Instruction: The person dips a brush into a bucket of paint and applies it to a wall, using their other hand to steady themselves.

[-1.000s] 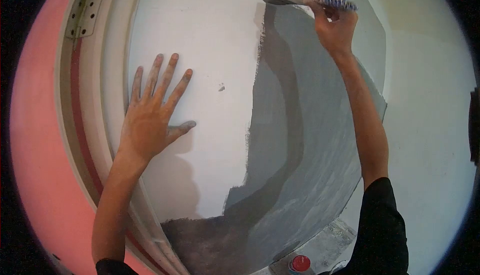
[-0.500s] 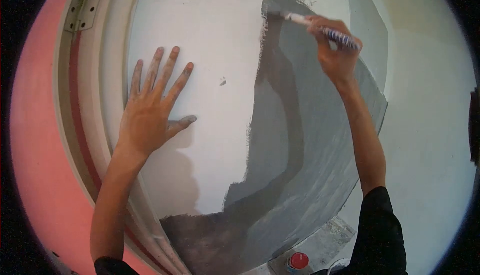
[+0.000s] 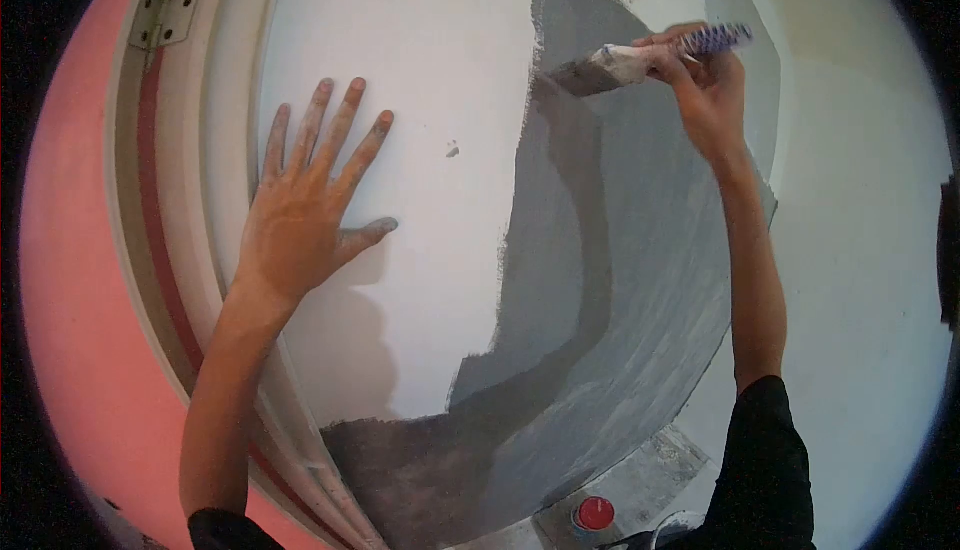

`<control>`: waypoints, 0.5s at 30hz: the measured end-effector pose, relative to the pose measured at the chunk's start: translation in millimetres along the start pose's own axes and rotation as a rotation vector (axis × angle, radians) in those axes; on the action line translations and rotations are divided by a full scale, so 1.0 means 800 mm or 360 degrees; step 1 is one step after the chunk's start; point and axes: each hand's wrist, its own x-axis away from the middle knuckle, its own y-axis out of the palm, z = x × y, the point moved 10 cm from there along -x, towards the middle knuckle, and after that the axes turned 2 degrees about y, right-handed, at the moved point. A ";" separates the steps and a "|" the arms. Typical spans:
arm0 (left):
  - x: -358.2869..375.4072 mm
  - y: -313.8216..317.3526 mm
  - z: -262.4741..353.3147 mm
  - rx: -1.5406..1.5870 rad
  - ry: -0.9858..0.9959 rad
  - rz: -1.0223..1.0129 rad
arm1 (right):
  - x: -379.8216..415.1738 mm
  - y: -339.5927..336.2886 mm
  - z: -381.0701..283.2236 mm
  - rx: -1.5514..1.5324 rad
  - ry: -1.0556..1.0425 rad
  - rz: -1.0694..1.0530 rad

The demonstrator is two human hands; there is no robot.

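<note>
My left hand (image 3: 297, 220) lies flat on the white part of the wall (image 3: 430, 280), fingers spread and holding nothing; its fingertips have grey smudges. My right hand (image 3: 705, 90) is closed round a paintbrush (image 3: 620, 64) with a patterned blue and white handle. The brush's bristles touch the grey painted area (image 3: 650, 220) near its upper left edge. This grey patch has a ragged border against the white, with darker shadow across it. A small chipped mark (image 3: 452, 149) shows on the white surface between my hands.
A frame with a metal hinge (image 3: 172, 0) and a pink surface (image 3: 75, 250) are at the left. Below, a red-lidded container (image 3: 596, 513) stands on a ledge (image 3: 650, 470), beside a partly visible round rim (image 3: 678, 525). A pale wall (image 3: 850, 250) is on the right.
My right hand has moved right and slightly down, and the brush has turned so its broad side shows. My left hand stays flat on the wall; the view has shifted slightly.
</note>
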 end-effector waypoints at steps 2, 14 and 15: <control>0.000 0.001 0.000 0.0010 0.0005 -0.0004 | -0.009 0.003 0.015 0.0045 0.0100 -0.0143; 0.000 0.001 0.001 0.0036 0.0023 0.0032 | -0.101 -0.018 0.040 0.0014 0.0169 0.0294; 0.001 0.001 0.000 0.0040 0.0023 0.0035 | -0.095 -0.024 0.031 0.0050 0.0099 0.0339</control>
